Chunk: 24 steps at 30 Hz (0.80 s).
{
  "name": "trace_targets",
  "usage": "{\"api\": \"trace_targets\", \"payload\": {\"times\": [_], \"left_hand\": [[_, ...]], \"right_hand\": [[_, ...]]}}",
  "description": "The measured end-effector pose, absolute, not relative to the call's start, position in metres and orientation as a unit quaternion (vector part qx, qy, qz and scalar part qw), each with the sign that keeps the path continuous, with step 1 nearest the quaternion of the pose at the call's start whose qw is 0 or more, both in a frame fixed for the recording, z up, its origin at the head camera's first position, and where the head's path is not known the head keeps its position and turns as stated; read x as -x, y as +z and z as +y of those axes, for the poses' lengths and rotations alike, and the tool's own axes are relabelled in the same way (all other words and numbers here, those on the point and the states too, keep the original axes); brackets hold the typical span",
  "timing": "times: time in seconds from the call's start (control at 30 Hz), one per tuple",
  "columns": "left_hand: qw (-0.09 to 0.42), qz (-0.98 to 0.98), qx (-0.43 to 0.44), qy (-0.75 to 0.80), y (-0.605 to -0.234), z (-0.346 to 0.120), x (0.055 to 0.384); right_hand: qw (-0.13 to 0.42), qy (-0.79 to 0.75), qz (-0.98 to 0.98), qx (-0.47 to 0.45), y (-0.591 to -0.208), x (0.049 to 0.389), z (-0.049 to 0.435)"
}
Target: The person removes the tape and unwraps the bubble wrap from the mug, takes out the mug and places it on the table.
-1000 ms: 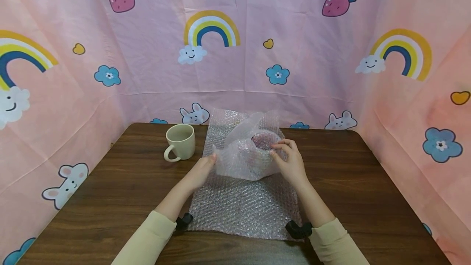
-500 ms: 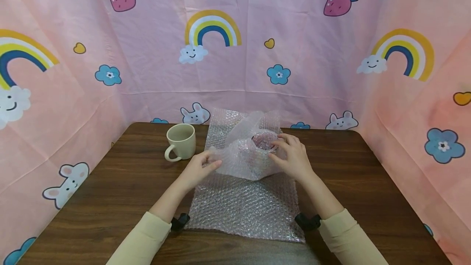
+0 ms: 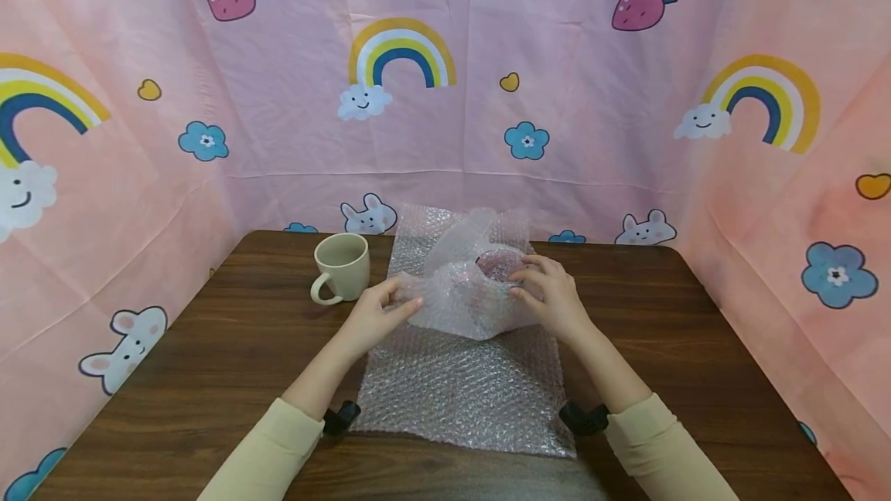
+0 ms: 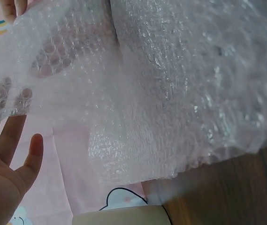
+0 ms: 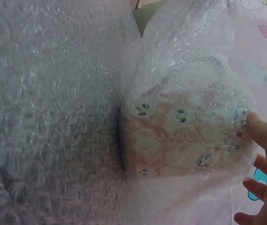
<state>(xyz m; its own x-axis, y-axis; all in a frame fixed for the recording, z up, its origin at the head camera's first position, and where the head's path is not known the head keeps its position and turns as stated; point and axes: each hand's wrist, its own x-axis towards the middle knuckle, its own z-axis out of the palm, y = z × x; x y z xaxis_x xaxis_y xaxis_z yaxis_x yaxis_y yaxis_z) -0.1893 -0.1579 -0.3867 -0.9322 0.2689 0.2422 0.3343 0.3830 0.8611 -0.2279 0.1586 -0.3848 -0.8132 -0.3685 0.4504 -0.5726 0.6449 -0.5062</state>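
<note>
A cup [image 3: 496, 306] with a pink pattern stands mouth up, wrapped in bubble wrap [image 3: 445, 308]; the right wrist view shows the printed side of the cup [image 5: 180, 133] through the film. My right hand [image 3: 555, 304] holds the wrapped rim, thumb on the near side and fingers at the mouth. At the left, my left hand [image 3: 372, 315] is at the loose end of the wrap. In the left wrist view, the left hand [image 4: 9, 171] has extended fingers behind the film, while its thumb stands away from it. Beneath lies a bubble wrap sheet [image 3: 462, 393].
A pale green mug [image 3: 341, 267] with its handle towards the front left stands to the left of the sheet. All of it is on a dark wooden table [image 3: 668, 362]. A pink printed curtain [image 3: 592, 114] encloses the back and sides.
My left hand has let go of the pinched wrap edge, spread its thumb and put its fingers behind the film. My right hand has shifted slightly at the rim.
</note>
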Motion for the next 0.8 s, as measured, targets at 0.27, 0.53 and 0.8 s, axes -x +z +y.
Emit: {"api": "trace_targets", "payload": {"times": [0.27,0.53,0.8], "left_hand": [[0.044,-0.822,0.187,-0.535,-0.384,-0.156,0.186],[0.049,-0.822,0.201,-0.531,-0.377,-0.151,0.185],[0.038,-0.827,0.216,-0.518,-0.361,-0.152,0.169]], "right_hand": [[0.171,0.369,-0.878,-0.252,-0.389,0.229,0.157],[0.234,0.380,-0.858,-0.255,-0.394,0.225,0.156],[0.281,0.384,-0.842,-0.254,-0.395,0.220,0.156]]}}
